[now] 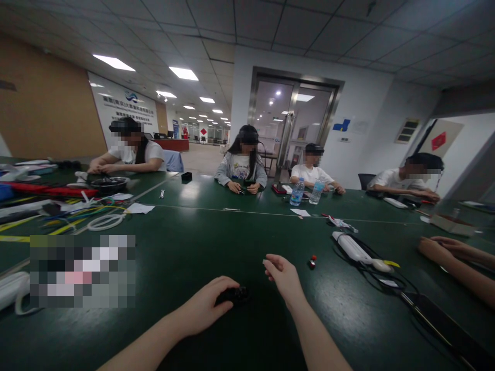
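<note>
Near the front of the dark green table (266, 237), my left hand (207, 304) is closed on a small black object (240, 293), its thumb and fingers at the object's left side. The object rests on or just above the tabletop, and its kind is unclear. My right hand (282, 275) is raised a little to the right, apart from the black object. Its thumb and fingertips meet in a pinch; whatever they hold is too small to name. Beyond it on the right lies a small red and silver item (312, 262).
To the right lie a white power strip (353, 250) with black cable and a dark phone-like slab (444, 324). Cables and a white coil (105, 222) clutter the left. Two water bottles (297, 193) stand farther back. Several people sit around; another person's hands (444, 250) rest at right.
</note>
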A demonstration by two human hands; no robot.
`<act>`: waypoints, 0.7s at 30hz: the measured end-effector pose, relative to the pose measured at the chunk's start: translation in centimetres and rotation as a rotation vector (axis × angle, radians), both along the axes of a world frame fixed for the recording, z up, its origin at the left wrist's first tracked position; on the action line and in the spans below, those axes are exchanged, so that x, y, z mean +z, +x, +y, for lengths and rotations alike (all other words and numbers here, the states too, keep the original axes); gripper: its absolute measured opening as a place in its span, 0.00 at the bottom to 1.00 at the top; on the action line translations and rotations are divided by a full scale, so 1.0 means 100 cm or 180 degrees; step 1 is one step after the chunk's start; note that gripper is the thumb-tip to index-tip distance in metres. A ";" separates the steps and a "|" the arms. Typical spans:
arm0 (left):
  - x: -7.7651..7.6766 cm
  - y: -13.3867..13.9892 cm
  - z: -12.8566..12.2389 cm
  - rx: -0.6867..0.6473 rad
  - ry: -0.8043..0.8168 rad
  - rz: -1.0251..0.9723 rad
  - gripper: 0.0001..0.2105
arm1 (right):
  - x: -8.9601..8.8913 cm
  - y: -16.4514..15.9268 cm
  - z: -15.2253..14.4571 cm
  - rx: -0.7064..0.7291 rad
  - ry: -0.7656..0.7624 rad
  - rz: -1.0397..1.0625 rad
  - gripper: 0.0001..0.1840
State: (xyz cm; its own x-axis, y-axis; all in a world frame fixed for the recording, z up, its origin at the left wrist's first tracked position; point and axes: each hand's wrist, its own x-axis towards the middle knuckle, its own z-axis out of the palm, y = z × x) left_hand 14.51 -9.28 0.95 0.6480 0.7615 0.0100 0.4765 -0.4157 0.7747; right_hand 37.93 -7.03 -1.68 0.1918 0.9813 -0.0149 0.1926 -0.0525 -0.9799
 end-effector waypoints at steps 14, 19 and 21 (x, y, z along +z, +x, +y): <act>-0.004 -0.003 0.001 0.0138 -0.0144 0.0041 0.20 | -0.006 0.000 0.003 0.0018 0.0186 -0.0354 0.17; -0.006 -0.002 0.002 0.0097 -0.0001 0.0015 0.20 | -0.005 -0.001 0.002 -0.0026 0.0106 -0.0334 0.14; -0.008 -0.003 0.003 0.0101 -0.0021 0.0020 0.20 | -0.001 -0.004 0.000 0.0065 0.0091 -0.0329 0.13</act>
State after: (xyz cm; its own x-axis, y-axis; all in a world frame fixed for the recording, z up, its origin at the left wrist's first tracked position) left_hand 14.22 -9.00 0.13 0.6235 0.7818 0.0011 0.4942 -0.3952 0.7743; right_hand 37.56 -7.03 -1.76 0.1710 0.9848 0.0321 0.2935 -0.0198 -0.9558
